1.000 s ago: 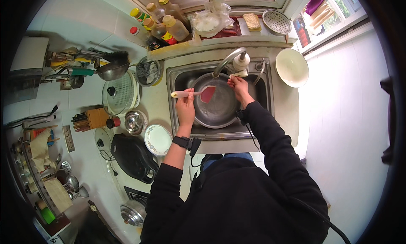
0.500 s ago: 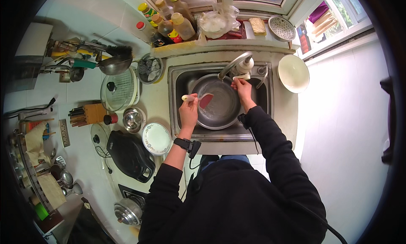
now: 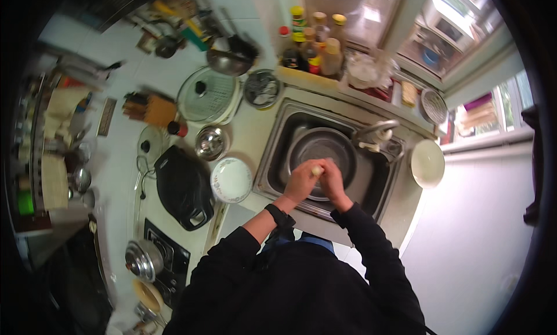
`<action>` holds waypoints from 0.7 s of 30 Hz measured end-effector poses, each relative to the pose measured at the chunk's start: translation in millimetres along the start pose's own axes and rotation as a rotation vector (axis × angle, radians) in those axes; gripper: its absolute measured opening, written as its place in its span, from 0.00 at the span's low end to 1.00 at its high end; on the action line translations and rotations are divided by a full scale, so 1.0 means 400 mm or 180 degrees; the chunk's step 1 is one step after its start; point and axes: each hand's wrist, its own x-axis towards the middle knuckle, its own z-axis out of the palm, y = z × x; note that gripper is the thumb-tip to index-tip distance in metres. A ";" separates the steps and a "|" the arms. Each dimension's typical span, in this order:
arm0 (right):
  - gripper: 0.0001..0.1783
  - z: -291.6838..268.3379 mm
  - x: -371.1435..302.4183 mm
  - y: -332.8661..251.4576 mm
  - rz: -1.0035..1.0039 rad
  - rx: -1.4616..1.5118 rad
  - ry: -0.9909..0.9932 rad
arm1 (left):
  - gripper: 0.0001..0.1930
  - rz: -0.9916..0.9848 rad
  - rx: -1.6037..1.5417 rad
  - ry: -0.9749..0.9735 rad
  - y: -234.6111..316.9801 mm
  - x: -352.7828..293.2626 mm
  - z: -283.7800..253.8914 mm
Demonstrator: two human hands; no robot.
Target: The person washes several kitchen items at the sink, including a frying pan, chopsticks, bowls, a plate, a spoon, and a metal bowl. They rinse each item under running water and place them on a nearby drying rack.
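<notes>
Over the sink (image 3: pixel 279 121) my two hands are brought together. My left hand (image 3: pixel 301 181) is closed round a spatula, whose pale handle end (image 3: pixel 317 170) pokes up between the hands; its red blade is hidden now. Against it, my right hand (image 3: pixel 332 182) has its fingers closed where the blade would be, and their tips are hard to see. Below both hands a wide grey metal pan (image 3: pixel 321 142) sits in the sink. The faucet (image 3: pixel 374 134) stands at the sink's far right side, beyond my right hand.
Right of the sink is a cream bowl (image 3: pixel 426 164). Left are a floral white plate (image 3: pixel 231 180), a steel bowl (image 3: pixel 210 143) and a black appliance (image 3: pixel 184 187). Bottles (image 3: pixel 313 42) line the back ledge. The stove (image 3: pixel 168 259) holds a steel pot (image 3: pixel 144 259).
My right hand has left the faucet area and joined my left hand. The spatula's red blade has gone from sight. The whole view has turned and shifted, with more stove showing.
</notes>
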 end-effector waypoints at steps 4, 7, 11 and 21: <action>0.12 0.020 -0.015 0.012 0.0006 -0.0614 -0.0565 | 0.11 -0.0034 0.0310 -0.0291 0.001 -0.029 -0.039; 0.09 0.057 -0.041 0.002 0.0028 -0.0461 -0.0964 | 0.10 -0.0784 0.0813 -0.0576 -0.006 -0.064 -0.056; 0.08 0.089 -0.029 -0.079 -0.0152 -0.1033 -0.0920 | 0.14 -0.0343 0.0378 -0.0420 -0.021 -0.108 -0.148; 0.08 0.670 -0.053 -0.677 -0.1056 0.0146 -0.1855 | 0.10 -0.0404 0.0007 0.2061 0.066 -0.447 -0.816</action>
